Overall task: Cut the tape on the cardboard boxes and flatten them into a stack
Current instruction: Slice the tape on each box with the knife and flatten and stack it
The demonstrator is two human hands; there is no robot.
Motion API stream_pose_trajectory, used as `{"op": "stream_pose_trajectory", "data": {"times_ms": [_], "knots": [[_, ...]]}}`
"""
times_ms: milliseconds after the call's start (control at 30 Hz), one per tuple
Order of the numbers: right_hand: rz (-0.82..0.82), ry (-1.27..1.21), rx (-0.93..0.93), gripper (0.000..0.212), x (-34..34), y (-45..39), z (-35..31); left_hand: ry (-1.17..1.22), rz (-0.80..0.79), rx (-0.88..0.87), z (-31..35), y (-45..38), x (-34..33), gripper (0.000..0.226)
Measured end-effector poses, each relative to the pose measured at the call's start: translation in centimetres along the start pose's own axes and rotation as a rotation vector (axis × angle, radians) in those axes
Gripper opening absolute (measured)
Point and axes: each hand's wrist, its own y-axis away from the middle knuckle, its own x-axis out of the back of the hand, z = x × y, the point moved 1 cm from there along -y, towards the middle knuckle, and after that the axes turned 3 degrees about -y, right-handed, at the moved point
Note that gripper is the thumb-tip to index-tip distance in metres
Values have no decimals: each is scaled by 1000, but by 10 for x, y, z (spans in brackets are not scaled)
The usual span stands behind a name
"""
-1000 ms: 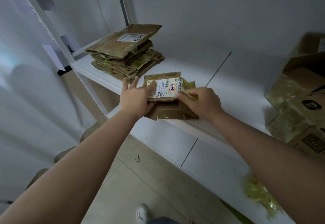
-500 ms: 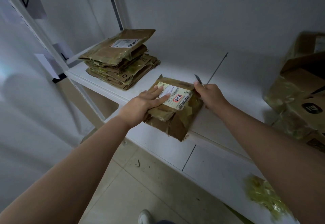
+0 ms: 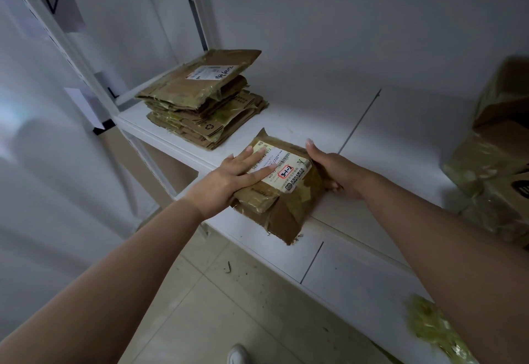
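Both hands work one flattened cardboard box at the white shelf's front edge, the left hand pressing flat and open-palmed on its label, the right hand curled around its right edge, while the stack of flattened boxes sits behind to the left.

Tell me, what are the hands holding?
The flattened cardboard box: the left hand presses flat on its labelled top, and the right hand grips its right edge.

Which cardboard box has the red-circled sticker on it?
The flattened box under the left hand; the stack's top label has only black handwriting.
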Motion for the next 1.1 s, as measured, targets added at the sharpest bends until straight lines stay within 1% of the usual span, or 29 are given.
{"op": "stream_pose_trajectory", "data": {"times_ms": [67, 167, 233, 300, 367, 433, 533, 567, 600, 667, 733, 767, 800, 867, 933, 967, 1033, 1100], "knots": [[4, -8, -6, 63, -3, -2, 1, -5, -24, 14, -3, 1, 0, 86], [101, 40, 83, 64, -3, -4, 1, -19, -53, 41, -5, 3, 0, 91], [263, 103, 147, 62, 1, -4, 5, -21, -79, 68, -4, 5, -1, 86], [461, 161, 189, 60, 8, -1, 8, -37, -162, 151, 1, 5, -6, 79], [607, 211, 237, 46, 14, 3, 7, -77, -264, 249, 12, 4, -14, 72], [703, 310, 271, 35, 17, 7, 6, -115, -291, 332, 31, -2, -22, 65], [816, 561, 289, 32, 20, 11, 5, -183, -307, 433, 60, -23, -30, 67], [814, 665, 296, 29, 21, 11, 7, -192, -326, 444, 69, -31, -32, 71], [764, 763, 294, 29, 21, 10, 10, -182, -349, 440, 77, -37, -32, 79], [576, 910, 264, 38, 21, 7, 22, -124, -395, 410, 87, -48, -30, 98], [406, 940, 201, 47, 20, 7, 36, -26, -383, 412, 88, -54, -23, 107], [359, 920, 172, 50, 20, 8, 43, 47, -336, 431, 85, -56, -18, 106], [342, 887, 162, 52, 19, 9, 47, 106, -266, 450, 82, -58, -12, 100], [380, 806, 202, 49, 19, 12, 49, 103, -129, 478, 73, -64, -4, 77], [424, 765, 237, 45, 20, 11, 42, 45, -59, 508, 67, -74, -2, 54], [432, 777, 237, 45, 21, 10, 39, 35, -56, 517, 67, -80, -3, 49], [453, 845, 228, 50, 23, 6, 35, 33, -76, 512, 71, -92, -9, 50], [485, 894, 232, 54, 25, 3, 36, 40, -131, 511, 76, -103, -19, 57]]}}
